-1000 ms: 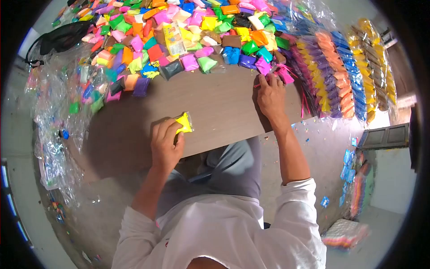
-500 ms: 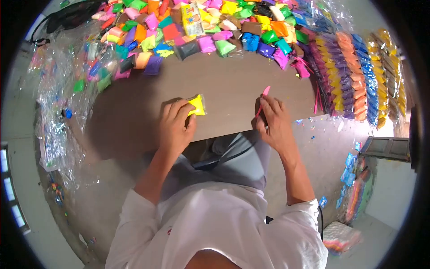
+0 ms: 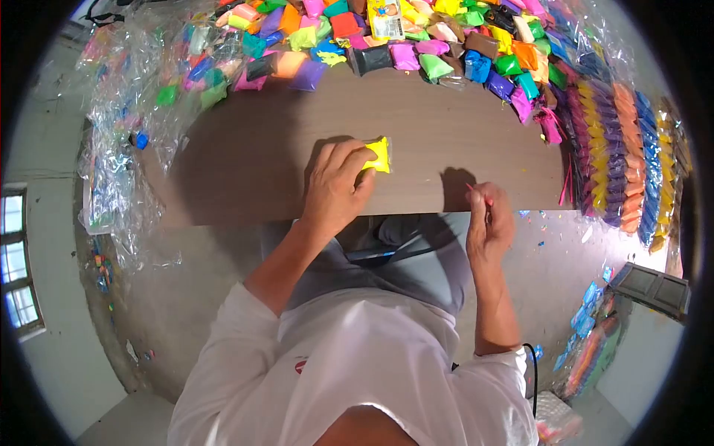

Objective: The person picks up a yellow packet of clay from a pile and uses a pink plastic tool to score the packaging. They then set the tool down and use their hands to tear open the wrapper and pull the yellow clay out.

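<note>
On the brown table [image 3: 253,149] lies a small packet of yellow clay [image 3: 378,154] in clear wrap. My left hand [image 3: 339,178] has its fingers closed on the packet's left side. Off to the right, at the table's front edge, my right hand [image 3: 491,219] is raised and pinches a thin pink tool [image 3: 487,200]. Most of that tool is hidden by the fingers. A gap separates the right hand from the yellow packet.
Many coloured clay packets [image 3: 404,56] are heaped along the back. Strips of wrapped packets [image 3: 613,156] lie at the right. Crumpled clear plastic bags [image 3: 134,156] cover the left end. Thin pink sticks [image 3: 567,181] lie near the right edge.
The view has shifted, with the table contents now further right. My right hand has lifted the pink tool from the table and drawn back to the front edge. My left hand stays at the packet.
</note>
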`<state>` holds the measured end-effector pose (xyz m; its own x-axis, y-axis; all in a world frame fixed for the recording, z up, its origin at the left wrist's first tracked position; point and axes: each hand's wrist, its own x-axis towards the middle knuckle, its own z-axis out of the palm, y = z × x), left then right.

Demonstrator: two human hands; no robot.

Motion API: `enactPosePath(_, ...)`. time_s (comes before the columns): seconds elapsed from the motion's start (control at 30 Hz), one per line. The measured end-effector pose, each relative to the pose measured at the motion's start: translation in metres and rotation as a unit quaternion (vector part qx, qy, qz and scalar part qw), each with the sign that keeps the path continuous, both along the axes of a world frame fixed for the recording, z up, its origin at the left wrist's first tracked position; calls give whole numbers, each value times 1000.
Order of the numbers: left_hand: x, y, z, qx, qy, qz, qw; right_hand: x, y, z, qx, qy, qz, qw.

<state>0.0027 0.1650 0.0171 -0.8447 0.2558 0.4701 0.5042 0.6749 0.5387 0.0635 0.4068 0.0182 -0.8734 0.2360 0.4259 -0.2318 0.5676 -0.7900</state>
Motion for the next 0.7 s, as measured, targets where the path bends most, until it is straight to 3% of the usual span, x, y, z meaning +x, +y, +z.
enactPosePath(0.13, -1, 0, -2, 4, -2, -1, 1000, -21, -8, 9, -13, -38, -70, 997)
enactPosePath(0.2, -2, 0, 0, 10, -10, -4, 1000, -25, -5, 5, -137, -114, -71, 981)
enactPosePath(0.23, -2, 0, 0, 9, -10, -5, 1000, -24, -2, 5, -138, -114, -72, 981)
enactPosePath(0.3, -2, 3, 0, 4, -3, -1, 1000, -22, 1, 6, -277, -93, -43, 955)
enactPosePath(0.43, -4, 7, -1, -8, 11, -11, 1000, -24, -15, 22, -355, -115, -63, 926)
enactPosePath(0.7, -10, 11, -1, -4, 28, -11, 1000, -62, -43, 9, -427, -213, 75, 875)
